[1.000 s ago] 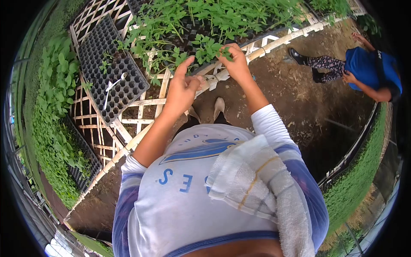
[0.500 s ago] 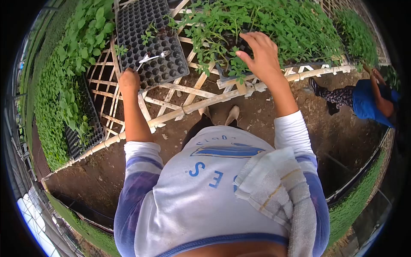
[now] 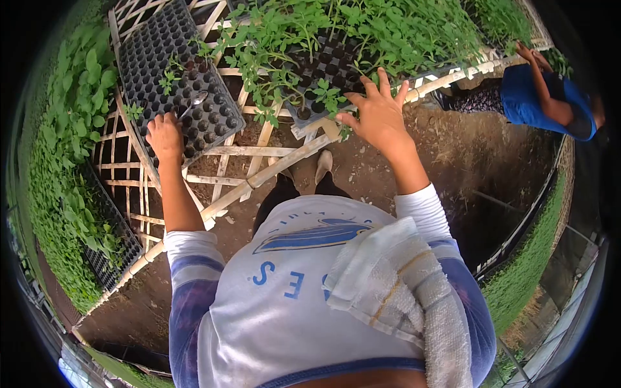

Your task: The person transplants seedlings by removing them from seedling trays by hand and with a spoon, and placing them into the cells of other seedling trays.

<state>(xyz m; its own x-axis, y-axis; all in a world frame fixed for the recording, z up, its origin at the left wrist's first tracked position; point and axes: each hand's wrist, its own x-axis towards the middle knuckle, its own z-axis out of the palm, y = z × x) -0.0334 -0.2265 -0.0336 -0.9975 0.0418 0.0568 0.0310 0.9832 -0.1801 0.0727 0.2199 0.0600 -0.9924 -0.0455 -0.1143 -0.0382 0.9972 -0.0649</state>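
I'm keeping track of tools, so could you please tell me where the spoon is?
In the head view, the spoon is over the black cell tray at upper left, beside the left hand.

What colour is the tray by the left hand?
The tray is dark grey to black, seen best in the head view.

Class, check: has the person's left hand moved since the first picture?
Yes. The left hand has moved leftward: first right of the mostly bare seedling tray, it is now over that tray's left side.
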